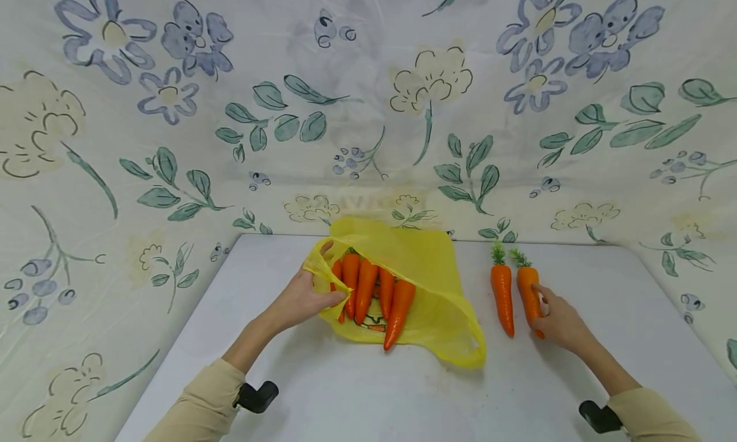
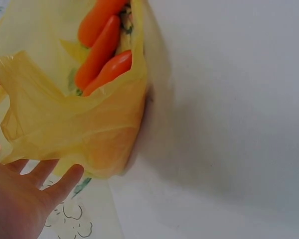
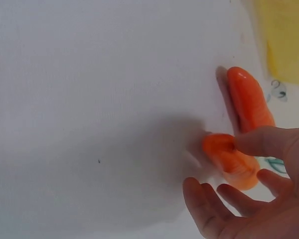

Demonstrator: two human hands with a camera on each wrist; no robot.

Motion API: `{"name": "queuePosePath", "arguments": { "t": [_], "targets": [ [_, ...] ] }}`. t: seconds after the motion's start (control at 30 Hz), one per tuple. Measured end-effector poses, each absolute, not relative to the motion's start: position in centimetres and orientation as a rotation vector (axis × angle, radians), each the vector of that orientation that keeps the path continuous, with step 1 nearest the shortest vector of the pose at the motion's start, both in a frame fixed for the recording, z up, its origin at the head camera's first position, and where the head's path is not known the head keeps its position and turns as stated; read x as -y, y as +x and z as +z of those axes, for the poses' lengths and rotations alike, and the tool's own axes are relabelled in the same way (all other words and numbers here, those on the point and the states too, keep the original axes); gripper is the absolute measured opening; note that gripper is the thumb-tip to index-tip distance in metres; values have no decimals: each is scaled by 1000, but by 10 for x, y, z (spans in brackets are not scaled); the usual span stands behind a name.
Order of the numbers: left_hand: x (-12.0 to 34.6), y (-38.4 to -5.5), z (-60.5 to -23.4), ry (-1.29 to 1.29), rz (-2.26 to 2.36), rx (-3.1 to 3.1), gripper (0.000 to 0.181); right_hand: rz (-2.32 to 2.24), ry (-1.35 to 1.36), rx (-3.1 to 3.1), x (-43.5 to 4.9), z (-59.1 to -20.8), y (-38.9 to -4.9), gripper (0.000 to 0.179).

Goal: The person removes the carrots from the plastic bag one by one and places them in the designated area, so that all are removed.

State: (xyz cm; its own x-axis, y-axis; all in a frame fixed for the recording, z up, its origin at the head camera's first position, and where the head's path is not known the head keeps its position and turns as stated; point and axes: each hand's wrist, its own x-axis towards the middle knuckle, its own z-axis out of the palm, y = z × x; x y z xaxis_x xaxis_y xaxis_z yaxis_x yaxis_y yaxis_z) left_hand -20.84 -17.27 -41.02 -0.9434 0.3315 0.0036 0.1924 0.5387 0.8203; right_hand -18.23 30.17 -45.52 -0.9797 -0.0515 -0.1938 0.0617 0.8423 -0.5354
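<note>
A yellow plastic bag (image 1: pixel 437 256) lies with its mouth toward the near side, several orange carrots (image 1: pixel 366 288) inside it. One carrot's tip pokes out past the bag's front edge. At the bag's left side my left hand (image 1: pixel 302 300) holds the rim, thumb at the front edge, other fingers partly hidden behind the plastic; its fingers look spread in the left wrist view. On the right, my right hand (image 1: pixel 555 320) has thumb and index finger about the outer carrot (image 1: pixel 527 292), with the other fingers bent loosely in the right wrist view. Another carrot (image 1: pixel 503 298) lies just left of it.
The white tabletop (image 1: pixel 322 391) carries the bag and the loose carrots, whose green tops point to the back. Behind the table's far edge hangs a cloth (image 1: pixel 368 109) printed with flowers and leaves. Black wrist cameras (image 1: pixel 258 397) sit at both sleeves.
</note>
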Motion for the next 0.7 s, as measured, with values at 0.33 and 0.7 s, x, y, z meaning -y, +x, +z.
{"name": "queuePosePath", "arguments": {
  "t": [0.33, 0.7],
  "targets": [
    [173, -207, -411, 442, 1368, -2613, 96, -872, -39, -2830, -300, -445, -179, 74],
    [175, -209, -412, 480, 1339, -2650, 96, -880, -157, -2892, -285, -423, -173, 69]
  ]
}}
